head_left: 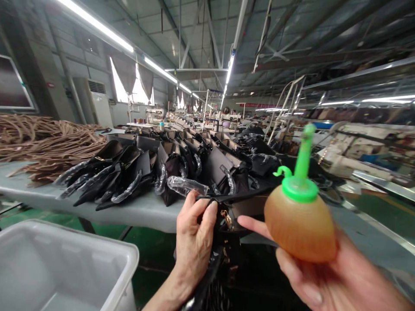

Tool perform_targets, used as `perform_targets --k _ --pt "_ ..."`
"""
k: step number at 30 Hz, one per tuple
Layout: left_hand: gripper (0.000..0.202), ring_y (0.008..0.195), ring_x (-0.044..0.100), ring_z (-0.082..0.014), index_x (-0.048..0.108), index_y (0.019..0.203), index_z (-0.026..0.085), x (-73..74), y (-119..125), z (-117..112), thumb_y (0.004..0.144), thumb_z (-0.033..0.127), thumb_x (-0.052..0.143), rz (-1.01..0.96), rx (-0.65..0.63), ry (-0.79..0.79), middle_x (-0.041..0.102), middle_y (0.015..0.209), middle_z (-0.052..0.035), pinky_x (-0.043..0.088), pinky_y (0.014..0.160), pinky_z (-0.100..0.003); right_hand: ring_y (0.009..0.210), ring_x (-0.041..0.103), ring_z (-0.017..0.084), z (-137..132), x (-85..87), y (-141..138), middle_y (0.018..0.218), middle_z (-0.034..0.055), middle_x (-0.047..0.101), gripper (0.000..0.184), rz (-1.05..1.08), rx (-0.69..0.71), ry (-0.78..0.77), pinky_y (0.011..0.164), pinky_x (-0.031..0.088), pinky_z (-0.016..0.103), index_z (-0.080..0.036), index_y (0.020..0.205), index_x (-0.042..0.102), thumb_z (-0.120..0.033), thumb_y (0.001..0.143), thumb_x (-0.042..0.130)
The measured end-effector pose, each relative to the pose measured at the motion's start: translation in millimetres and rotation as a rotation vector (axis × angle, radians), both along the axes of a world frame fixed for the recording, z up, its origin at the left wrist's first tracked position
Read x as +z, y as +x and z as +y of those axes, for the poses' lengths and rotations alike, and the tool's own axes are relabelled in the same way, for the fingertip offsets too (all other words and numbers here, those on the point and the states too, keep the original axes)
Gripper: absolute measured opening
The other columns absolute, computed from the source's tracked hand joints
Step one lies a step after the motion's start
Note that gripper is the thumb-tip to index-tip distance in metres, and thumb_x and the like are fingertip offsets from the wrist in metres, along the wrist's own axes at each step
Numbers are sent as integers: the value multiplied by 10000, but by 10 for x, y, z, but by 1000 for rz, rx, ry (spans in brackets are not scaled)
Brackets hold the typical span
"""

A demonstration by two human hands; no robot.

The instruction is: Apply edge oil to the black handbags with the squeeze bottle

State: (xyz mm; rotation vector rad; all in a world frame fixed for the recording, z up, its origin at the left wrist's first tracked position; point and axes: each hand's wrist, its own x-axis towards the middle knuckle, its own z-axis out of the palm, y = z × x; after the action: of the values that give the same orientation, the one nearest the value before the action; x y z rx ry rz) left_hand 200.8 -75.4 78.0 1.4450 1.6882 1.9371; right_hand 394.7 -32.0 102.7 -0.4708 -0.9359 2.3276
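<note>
My left hand [196, 231] is closed, pinching the edge of a black handbag [248, 205] between thumb and fingers. Gold metal hardware [227, 219] hangs on the bag just right of that thumb. In my right hand [327, 276] is a squeeze bottle [300, 224] of amber-brown liquid, held upright. It has a bright green nozzle and collar, with a small green cap dangling to one side. My right index finger stretches out toward the gold hardware. A plastic-wrapped handle [187, 185] lies just beyond my left fingers. The lower part of the bag is dark and hard to make out.
Rows of black handbags [168, 160] with plastic-wrapped handles cover the grey table [152, 218]. Brown strips [61, 147] are heaped at its left end. A white plastic bin [129, 255] stands at the lower left. Metal racks and machines [363, 147] fill the right side.
</note>
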Motion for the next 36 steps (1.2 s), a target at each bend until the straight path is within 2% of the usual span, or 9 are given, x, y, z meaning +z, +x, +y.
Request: perform_targets --k 3,5,8,17,24,28,30,34,36 --pt "323 727 433 -124 473 622 181 23 45 16 921 305 480 20 -9 4 430 792 1 366 676 -225 652 662 177 -19 197 -119 1173 208 608 314 76 -90 9 516 541 213 -172 1055 721 -383 822 725" --pt "318 719 433 -125 476 627 183 29 81 20 921 303 479 44 -12 10 425 793 0 366 666 -228 644 667 196 -18 260 -131 1139 232 617 328 60 -150 6 528 549 229 -157 1043 720 -353 784 767" --pt "307 737 438 -136 496 634 188 33 140 19 920 298 483 94 13 30 437 774 -1 365 697 -235 605 664 208 -28 267 -129 1022 232 661 361 17 -190 4 511 548 236 -134 1011 718 -363 745 801" --pt "289 752 441 -148 526 635 195 48 233 45 909 282 496 89 5 77 430 755 -1 375 721 -246 596 656 184 -33 265 -139 841 121 689 391 -35 -167 89 468 529 190 -126 988 714 -435 756 780" --pt "299 786 445 -149 501 639 192 39 222 65 920 292 480 54 -18 55 437 790 -3 373 745 -246 525 621 145 26 277 -130 959 192 679 339 12 -77 51 441 518 191 -123 1034 703 -423 910 607" --pt "297 815 452 -151 525 647 191 43 187 79 917 308 487 12 -43 41 447 802 -2 372 778 -245 536 631 155 11 334 -180 985 235 664 440 45 -27 22 443 519 197 -93 1065 692 -447 983 444" --pt "315 815 453 -152 512 632 186 48 154 79 913 326 493 -38 -52 32 450 808 -3 373 780 -245 558 642 167 16 372 -197 1023 254 650 459 49 -27 35 457 529 208 -78 1057 692 -459 977 447" --pt "335 830 459 -155 508 629 177 35 101 82 907 362 496 -150 -61 17 471 851 -9 370 784 -243 518 622 159 57 399 -185 1064 286 626 434 19 -142 110 431 519 208 -56 1075 676 -448 927 561" --pt "335 832 458 -157 511 630 176 16 102 89 905 366 496 -173 -69 19 462 833 -7 367 790 -241 521 624 165 74 382 -183 1045 283 633 443 -44 -165 97 430 522 212 -46 1075 669 -448 934 548"
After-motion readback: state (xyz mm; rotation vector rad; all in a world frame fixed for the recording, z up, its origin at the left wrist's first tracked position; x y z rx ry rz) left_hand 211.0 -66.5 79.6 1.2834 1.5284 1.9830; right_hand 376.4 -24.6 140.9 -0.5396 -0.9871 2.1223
